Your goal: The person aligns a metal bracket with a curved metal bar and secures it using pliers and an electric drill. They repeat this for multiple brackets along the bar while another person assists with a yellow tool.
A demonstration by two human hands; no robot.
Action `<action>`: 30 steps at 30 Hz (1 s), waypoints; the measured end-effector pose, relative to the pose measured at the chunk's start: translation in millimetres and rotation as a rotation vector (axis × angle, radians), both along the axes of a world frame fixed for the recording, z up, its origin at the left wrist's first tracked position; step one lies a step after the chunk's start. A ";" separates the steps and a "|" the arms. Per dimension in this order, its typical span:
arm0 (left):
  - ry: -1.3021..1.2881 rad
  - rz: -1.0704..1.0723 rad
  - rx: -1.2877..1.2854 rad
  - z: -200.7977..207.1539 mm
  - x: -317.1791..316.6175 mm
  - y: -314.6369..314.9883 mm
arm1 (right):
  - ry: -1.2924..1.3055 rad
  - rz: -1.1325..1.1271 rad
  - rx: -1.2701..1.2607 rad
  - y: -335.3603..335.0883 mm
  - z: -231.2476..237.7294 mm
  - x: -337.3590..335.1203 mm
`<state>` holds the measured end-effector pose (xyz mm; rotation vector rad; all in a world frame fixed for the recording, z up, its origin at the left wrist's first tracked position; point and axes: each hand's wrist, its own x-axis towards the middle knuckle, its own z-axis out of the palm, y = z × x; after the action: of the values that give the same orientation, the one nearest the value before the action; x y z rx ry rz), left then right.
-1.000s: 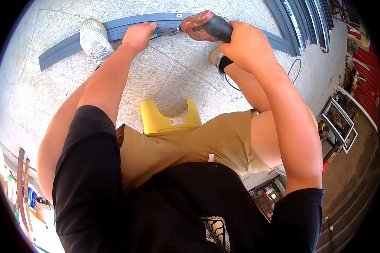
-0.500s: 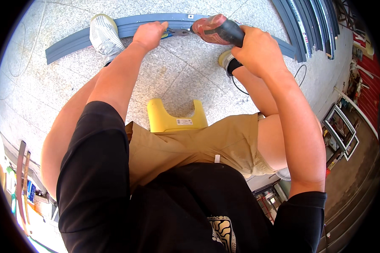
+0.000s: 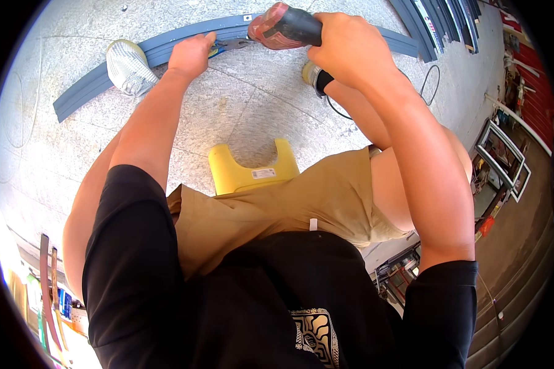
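Gripping, head view: right hand [image 3: 354, 52] closed round red-black power tool [image 3: 284, 27] over long grey ridged strip [image 3: 159, 49] | left hand [image 3: 189, 56] curled on metal pliers [image 3: 232, 44] at strip's near edge | strip's left end juts past knit shoe [image 3: 128, 69] | rough speckled floor [image 3: 252, 114] spreads between strip and smooth, notched yellow stool [image 3: 249, 178]

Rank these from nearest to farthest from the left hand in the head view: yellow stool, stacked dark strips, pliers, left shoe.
1. Pliers: in the left hand, pointing right.
2. Left shoe: just left of that hand.
3. Yellow stool: lower and to the right, by the shorts.
4. Stacked dark strips: at the upper right.
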<state>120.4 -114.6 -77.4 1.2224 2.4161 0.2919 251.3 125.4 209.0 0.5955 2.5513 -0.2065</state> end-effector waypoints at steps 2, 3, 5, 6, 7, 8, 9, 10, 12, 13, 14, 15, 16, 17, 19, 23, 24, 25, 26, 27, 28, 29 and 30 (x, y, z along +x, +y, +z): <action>0.015 -0.008 0.017 -1.1 -0.6 -0.6 | 0.017 0.102 0.046 -1.5 -0.3 0.7; 0.014 -0.004 -0.003 -0.3 -1.0 -0.4 | 0.014 0.091 0.050 -2.1 1.2 1.3; 0.012 -0.010 -0.016 0.3 -0.8 -0.2 | -0.001 0.075 0.017 -2.7 6.4 1.9; 0.025 -0.011 -0.008 0.3 -0.8 -0.3 | -0.004 0.065 0.024 -2.4 7.9 2.3; 0.037 -0.012 0.000 0.2 -0.5 0.3 | 0.004 0.055 0.003 -1.8 8.8 2.6; 0.035 -0.020 0.006 2.1 -0.5 1.3 | 0.013 0.046 -0.019 -1.4 8.9 2.8; 0.030 -0.018 -0.015 4.0 -1.2 2.5 | 0.011 0.037 -0.013 -1.2 8.6 2.8; 0.025 -0.015 -0.037 5.9 -0.9 3.9 | 0.002 0.034 -0.010 -1.1 8.1 2.5; 0.029 -0.014 -0.040 6.3 -0.8 2.5 | -0.004 0.027 -0.005 -2.6 7.7 1.7; 0.033 -0.006 -0.049 6.3 -0.8 2.4 | -0.009 0.034 -0.008 -3.4 7.9 1.4; 0.034 -0.011 -0.046 6.1 -0.5 2.4 | -0.014 0.041 -0.012 -4.0 8.3 1.5; 0.040 -0.009 -0.043 5.8 -0.1 2.2 | -0.013 0.036 -0.009 -4.1 9.6 1.1; 0.046 -0.005 -0.042 5.2 0.0 2.3 | -0.039 0.033 -0.016 -4.3 11.2 0.2; 0.047 -0.006 -0.042 6.1 0.2 3.3 | -0.063 0.032 -0.023 -4.3 12.0 -0.1; 0.047 -0.007 -0.032 7.3 1.0 4.7 | -0.049 0.019 -0.027 -4.0 11.7 2.9; 0.042 -0.027 -0.001 5.3 -2.0 2.8 | -0.045 0.023 -0.036 -1.4 10.8 1.8; 0.034 -0.025 -0.003 5.0 -2.2 2.9 | -0.044 0.027 -0.038 -1.2 11.3 1.0; 0.026 -0.023 -0.005 5.0 -2.6 2.6 | -0.046 0.024 -0.034 -1.5 12.5 0.1; 0.026 -0.021 -0.006 5.7 -2.2 2.6 | -0.051 0.020 -0.028 -2.4 13.8 -0.4; 0.018 -0.019 -0.007 6.5 -1.9 2.7 | -0.051 0.022 -0.029 -3.9 15.6 -1.2; 0.010 -0.017 -0.008 7.4 -1.6 2.8 | -0.094 -0.017 -0.045 -5.7 17.8 -2.2; 0.015 -0.011 -0.008 7.7 -2.4 3.3 | -0.133 -0.052 -0.061 -6.0 19.3 -4.9; 0.015 -0.015 -0.028 7.8 -1.7 4.0 | -0.128 -0.047 -0.061 -4.1 14.7 -4.7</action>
<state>118.7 -110.6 -69.6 1.2336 2.4147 0.2444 246.6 121.3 223.7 0.6248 2.4011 -0.2535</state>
